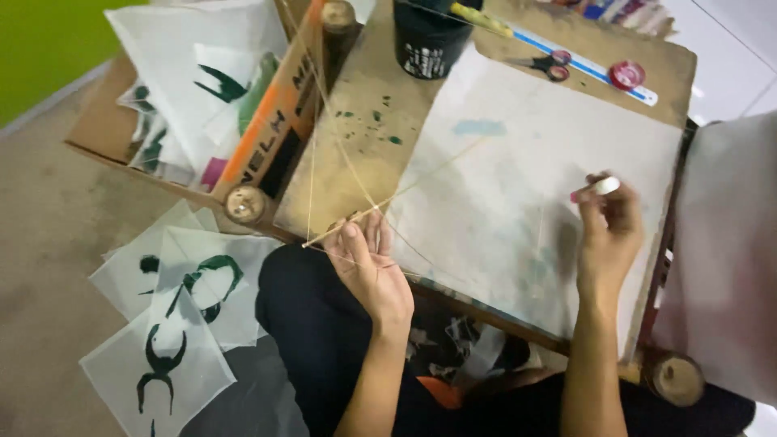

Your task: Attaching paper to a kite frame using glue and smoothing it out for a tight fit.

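The left hand [371, 271] is pressing its fingers together on a thin pale bamboo stick [344, 228] at the near-left corner of the white tissue paper sheet [526, 170] spread over the wooden board [356, 154]. The stick's long axis is running from lower left up to the right. The right hand [609, 231] is pinching a small white roll [605, 186]. The frame looks unglued; finished painted sheets [174, 324] are lying on the floor.
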